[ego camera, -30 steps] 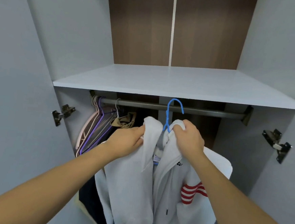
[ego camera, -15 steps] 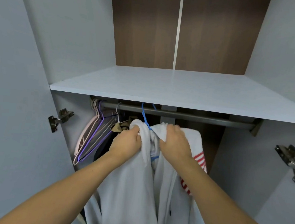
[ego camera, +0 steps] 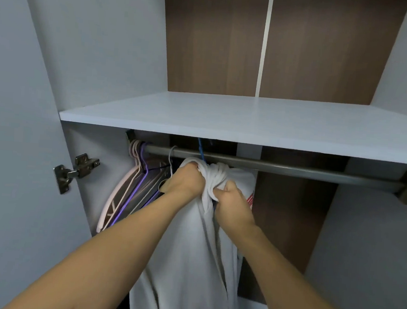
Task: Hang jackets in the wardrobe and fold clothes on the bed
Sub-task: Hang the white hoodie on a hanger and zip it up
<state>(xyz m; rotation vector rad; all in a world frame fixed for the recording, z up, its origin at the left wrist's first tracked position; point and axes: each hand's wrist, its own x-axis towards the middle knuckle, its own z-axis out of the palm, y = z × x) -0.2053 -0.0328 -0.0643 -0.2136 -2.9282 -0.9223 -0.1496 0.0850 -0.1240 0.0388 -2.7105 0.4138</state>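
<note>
Both hands, left (ego camera: 185,181) and right (ego camera: 234,204), grip the white jacket (ego camera: 189,263) bunched beneath the rail (ego camera: 293,170)

Pale grey side panels (ego camera: 103,49) flank a dark wood-grain back wall (ego camera: 214,40) split by a white vertical strip (ego camera: 265,42). A pale shelf (ego camera: 249,119) spans the full width. A metal hinge (ego camera: 74,171) sits on the left panel. Lighting is even and cool, dimmer beneath the shelf.
</note>
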